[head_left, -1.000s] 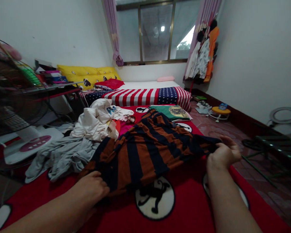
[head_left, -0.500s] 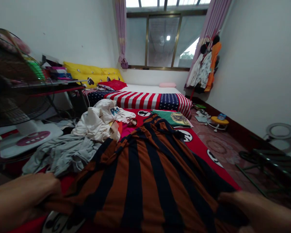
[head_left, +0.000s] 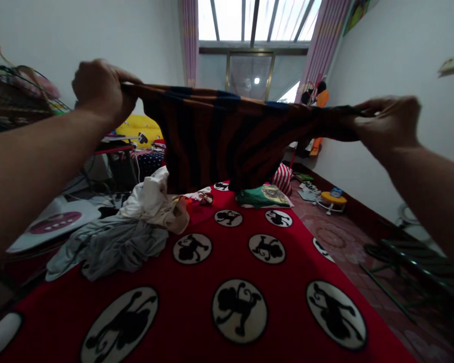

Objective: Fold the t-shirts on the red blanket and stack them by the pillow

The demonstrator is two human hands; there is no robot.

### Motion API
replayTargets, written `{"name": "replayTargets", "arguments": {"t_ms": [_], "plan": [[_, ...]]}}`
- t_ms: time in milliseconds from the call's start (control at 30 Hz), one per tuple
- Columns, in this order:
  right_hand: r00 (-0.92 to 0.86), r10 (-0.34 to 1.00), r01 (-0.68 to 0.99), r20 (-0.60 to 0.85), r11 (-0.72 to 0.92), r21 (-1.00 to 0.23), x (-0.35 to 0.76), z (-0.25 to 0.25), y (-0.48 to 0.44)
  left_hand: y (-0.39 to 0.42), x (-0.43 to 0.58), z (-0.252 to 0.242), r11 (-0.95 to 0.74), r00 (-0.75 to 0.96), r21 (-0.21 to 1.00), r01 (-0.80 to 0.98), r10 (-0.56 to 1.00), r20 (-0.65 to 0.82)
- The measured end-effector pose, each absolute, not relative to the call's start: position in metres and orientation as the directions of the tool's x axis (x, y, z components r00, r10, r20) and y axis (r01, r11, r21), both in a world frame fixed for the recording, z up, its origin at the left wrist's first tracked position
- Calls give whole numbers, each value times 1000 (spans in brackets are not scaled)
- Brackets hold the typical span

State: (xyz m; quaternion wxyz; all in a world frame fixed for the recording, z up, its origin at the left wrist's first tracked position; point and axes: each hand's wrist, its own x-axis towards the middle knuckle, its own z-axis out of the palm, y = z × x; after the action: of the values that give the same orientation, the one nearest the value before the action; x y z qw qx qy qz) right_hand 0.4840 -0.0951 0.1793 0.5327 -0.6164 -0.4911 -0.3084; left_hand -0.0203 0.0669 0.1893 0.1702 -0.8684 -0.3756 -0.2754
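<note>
A brown and dark navy striped garment [head_left: 219,136], most likely a shirt, hangs stretched in the air between my two hands. My left hand [head_left: 102,88] is closed on its upper left corner. At the other end, my right hand [head_left: 389,118] grips the upper right part. Below the cloth lies a red blanket [head_left: 227,267] with round monkey prints. A heap of white clothes [head_left: 151,196] and a grey garment [head_left: 117,247] rests on the blanket's left side. Beyond, partly under the hanging cloth in view, a green folded garment [head_left: 265,196] lies flat.
A fan base [head_left: 56,222] stands at the left beside a cluttered table. Yellow cushions [head_left: 142,128] and a striped bedcover [head_left: 282,176] show behind. On the right floor are a yellow stool [head_left: 333,197] and a dark slatted bench [head_left: 423,262]. Clothes hang by the window.
Both hands have risen from low over the blanket to about head height, lifting the striped garment off it. The blanket's monkey prints are now uncovered, and the view has tilted up.
</note>
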Motion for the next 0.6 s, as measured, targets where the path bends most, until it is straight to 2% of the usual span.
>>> {"name": "replayTargets", "arguments": {"t_ms": [100, 200, 267, 300, 333, 433, 533, 600], "plan": [[249, 365, 964, 897, -8, -264, 480, 141, -119, 50, -30, 158, -645, 514, -74, 760, 527, 677], [137, 536, 988, 833, -15, -153, 478, 91, -152, 23, -42, 116, -682, 510, -63, 729, 478, 715], [44, 663, 995, 747, 41, -95, 477, 55, -180, 1, -54, 84, -770, 601, -34, 638, 469, 647], [21, 699, 993, 715, 70, -98, 475, 36, -195, -11, -61, 67, -797, 654, 6, 604, 501, 567], [8, 745, 985, 668, 110, -134, 473, 17, -210, -23, -68, 49, -809, 695, 57, 584, 536, 480], [23, 947, 948, 320, 82, -309, 461, -39, -248, -56, -86, -3, -777, 756, 250, 577, 624, 195], [75, 996, 907, 40, -52, -418, 451, -78, -271, -80, -94, -39, -713, 756, 387, 585, 652, 58], [107, 993, 856, -55, -120, -503, 450, -90, -278, -87, -98, -51, -665, 742, 449, 597, 671, 8]]}}
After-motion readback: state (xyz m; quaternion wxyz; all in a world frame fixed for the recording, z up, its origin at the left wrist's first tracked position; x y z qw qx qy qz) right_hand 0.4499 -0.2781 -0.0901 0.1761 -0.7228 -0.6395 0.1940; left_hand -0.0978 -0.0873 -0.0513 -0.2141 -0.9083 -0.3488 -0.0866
